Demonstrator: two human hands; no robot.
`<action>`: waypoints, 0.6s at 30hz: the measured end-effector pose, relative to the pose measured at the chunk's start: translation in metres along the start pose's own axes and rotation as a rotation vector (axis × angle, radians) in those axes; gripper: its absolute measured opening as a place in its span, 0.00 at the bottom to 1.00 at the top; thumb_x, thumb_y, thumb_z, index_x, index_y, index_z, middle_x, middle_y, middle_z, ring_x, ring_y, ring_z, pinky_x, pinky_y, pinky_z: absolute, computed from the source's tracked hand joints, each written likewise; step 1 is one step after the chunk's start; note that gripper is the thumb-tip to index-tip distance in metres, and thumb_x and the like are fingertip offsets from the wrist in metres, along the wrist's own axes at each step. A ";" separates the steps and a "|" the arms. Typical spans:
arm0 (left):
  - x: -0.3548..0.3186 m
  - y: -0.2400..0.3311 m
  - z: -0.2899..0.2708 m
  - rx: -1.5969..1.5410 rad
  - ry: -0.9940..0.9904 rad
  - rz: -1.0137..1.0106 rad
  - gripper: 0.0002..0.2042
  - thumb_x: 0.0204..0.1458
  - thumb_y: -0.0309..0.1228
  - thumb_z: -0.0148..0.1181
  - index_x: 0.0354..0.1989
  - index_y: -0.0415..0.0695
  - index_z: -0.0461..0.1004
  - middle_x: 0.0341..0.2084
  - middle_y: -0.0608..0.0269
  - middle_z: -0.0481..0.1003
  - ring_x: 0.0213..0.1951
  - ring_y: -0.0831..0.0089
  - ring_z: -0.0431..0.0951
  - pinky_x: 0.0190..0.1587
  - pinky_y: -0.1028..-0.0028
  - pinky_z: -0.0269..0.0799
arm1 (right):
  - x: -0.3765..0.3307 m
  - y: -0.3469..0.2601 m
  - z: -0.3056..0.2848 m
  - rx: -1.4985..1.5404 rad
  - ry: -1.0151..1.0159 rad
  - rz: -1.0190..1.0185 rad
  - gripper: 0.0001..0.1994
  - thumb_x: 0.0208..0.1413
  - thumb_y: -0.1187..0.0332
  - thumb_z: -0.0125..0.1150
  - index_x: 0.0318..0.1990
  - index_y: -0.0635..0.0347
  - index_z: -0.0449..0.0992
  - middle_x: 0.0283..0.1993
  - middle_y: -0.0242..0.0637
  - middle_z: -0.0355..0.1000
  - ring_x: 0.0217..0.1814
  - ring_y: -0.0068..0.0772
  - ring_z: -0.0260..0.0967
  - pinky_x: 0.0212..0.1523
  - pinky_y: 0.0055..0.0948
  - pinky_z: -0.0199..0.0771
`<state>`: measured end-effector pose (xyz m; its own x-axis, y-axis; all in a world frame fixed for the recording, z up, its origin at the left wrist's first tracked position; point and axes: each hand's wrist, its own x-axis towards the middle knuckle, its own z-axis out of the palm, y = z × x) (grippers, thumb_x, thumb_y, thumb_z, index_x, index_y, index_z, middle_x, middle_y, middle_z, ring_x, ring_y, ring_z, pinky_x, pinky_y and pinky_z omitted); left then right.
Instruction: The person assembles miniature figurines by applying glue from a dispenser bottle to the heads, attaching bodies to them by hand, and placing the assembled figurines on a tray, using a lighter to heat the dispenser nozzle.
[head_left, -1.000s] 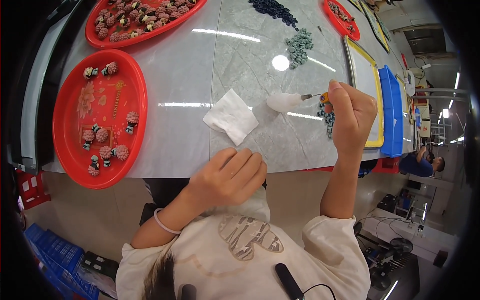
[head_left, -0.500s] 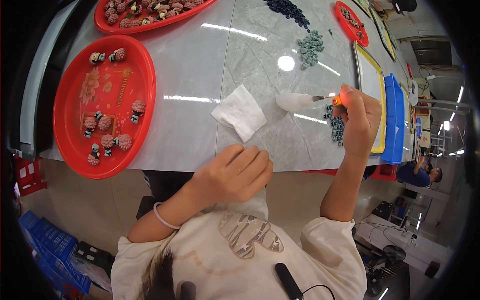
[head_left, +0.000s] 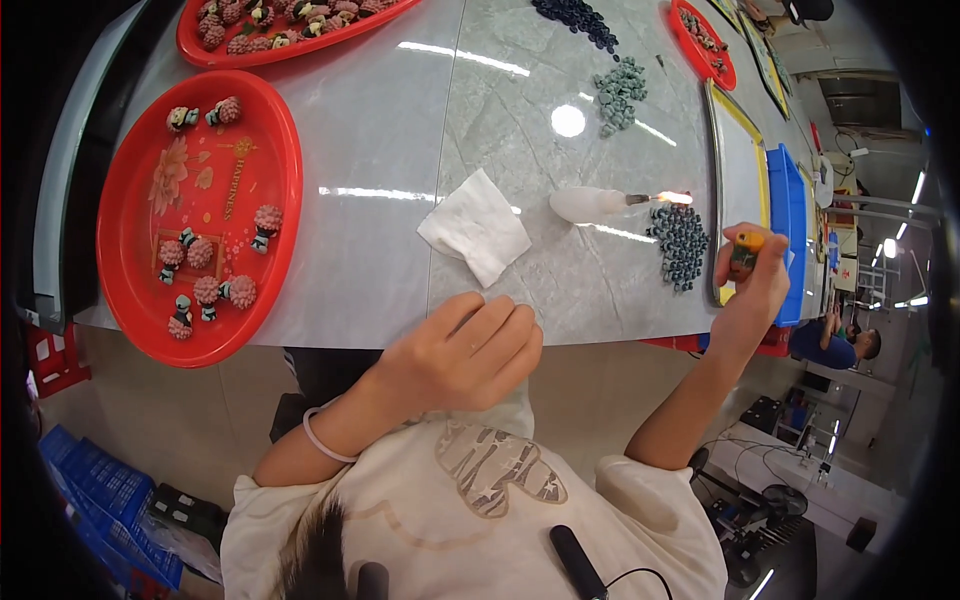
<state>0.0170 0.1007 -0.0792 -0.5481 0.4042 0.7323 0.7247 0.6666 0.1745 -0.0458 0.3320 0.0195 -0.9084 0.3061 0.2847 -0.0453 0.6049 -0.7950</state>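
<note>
My right hand (head_left: 752,290) is wrapped around an orange-and-dark lighter (head_left: 745,256), held above the right side of the table near the yellow-edged tray. To its left stands a translucent white spirit burner (head_left: 588,205) with a metal tip, and a flame (head_left: 672,198) burns at that tip. My left hand (head_left: 468,352) is closed at the table's front edge with its fingers curled; what they hold, if anything, is hidden. Just beyond it lies a folded white tissue (head_left: 475,228).
Small dark teal pieces (head_left: 680,250) lie by the flame, with green pieces (head_left: 621,95) and navy pieces (head_left: 578,20) farther off. Red trays (head_left: 120,240) with pink-and-teal figurines stand left. A yellow-edged tray (head_left: 765,180) and blue bin (head_left: 787,235) stand right. Another person (head_left: 832,345) is far right.
My right hand has drawn back from the burner's tip, moving right and nearer with the lighter. A long flame now shows at the tip. My left hand has hardly moved.
</note>
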 end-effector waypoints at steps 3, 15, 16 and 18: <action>-0.001 -0.001 -0.002 -0.005 -0.022 0.006 0.04 0.36 0.24 0.58 0.23 0.45 0.73 0.27 0.68 0.72 0.32 0.75 0.72 0.33 0.78 0.67 | -0.011 0.035 -0.019 -0.005 0.057 0.156 0.23 0.59 0.48 0.39 0.31 0.62 0.68 0.16 0.28 0.59 0.17 0.16 0.52 0.20 0.15 0.49; 0.002 0.000 0.002 -0.023 -0.029 0.013 0.05 0.36 0.23 0.58 0.23 0.46 0.73 0.27 0.69 0.72 0.32 0.75 0.72 0.33 0.79 0.67 | -0.049 0.096 -0.046 -0.427 0.254 0.033 0.10 0.54 0.73 0.51 0.43 0.63 0.67 0.30 0.31 0.67 0.20 0.13 0.55 0.21 0.16 0.56; 0.002 0.000 0.002 -0.022 -0.031 0.014 0.05 0.36 0.23 0.58 0.23 0.46 0.73 0.27 0.69 0.72 0.32 0.75 0.72 0.33 0.79 0.67 | -0.049 0.095 -0.045 -0.426 0.254 0.034 0.10 0.54 0.73 0.51 0.43 0.63 0.67 0.30 0.31 0.67 0.20 0.13 0.55 0.21 0.16 0.56; 0.002 0.000 0.002 -0.029 -0.031 0.012 0.05 0.36 0.23 0.58 0.24 0.46 0.73 0.27 0.69 0.72 0.32 0.75 0.72 0.33 0.78 0.67 | -0.048 0.093 -0.045 -0.563 0.165 0.025 0.09 0.53 0.74 0.52 0.42 0.65 0.69 0.32 0.31 0.69 0.21 0.13 0.57 0.21 0.14 0.56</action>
<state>0.0148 0.1023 -0.0793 -0.5520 0.4316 0.7135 0.7427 0.6434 0.1854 0.0124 0.4065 -0.0442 -0.8278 0.4086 0.3845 0.2444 0.8795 -0.4084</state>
